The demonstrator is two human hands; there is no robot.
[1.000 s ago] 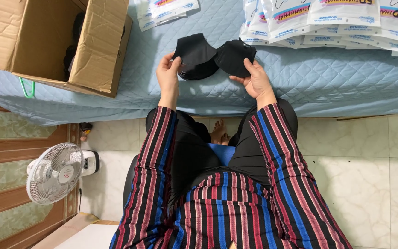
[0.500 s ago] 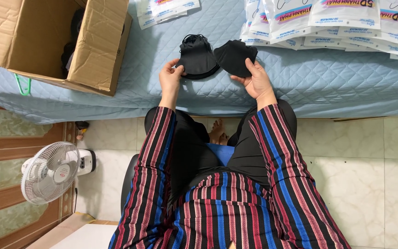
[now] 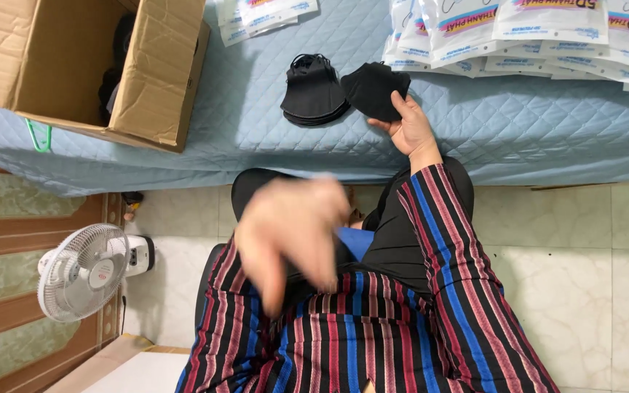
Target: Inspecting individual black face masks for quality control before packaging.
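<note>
**Right hand holds a black mask at the bed's front edge**

The right hand (image 3: 409, 131) is closed on a black folded fabric face mask (image 3: 374, 89), with the thumb on top of it and the fingers under it. This mask is above the light blue quilted mattress (image 3: 256, 138), near its front edge. Just beside it, on the left, a small stack of black face masks (image 3: 313, 91) lies flat on the mattress, and the two nearly touch.

The left hand (image 3: 289, 236) is blurred, low over the lap, well apart from the masks. Its fingers are spread and hold nothing.

An open brown cardboard box (image 3: 161, 73) stands at the left end of the mattress. White printed plastic packets (image 3: 533, 36) lie along the back edge on the right. A white electric fan (image 3: 81, 269) stands on the floor at the left.
</note>
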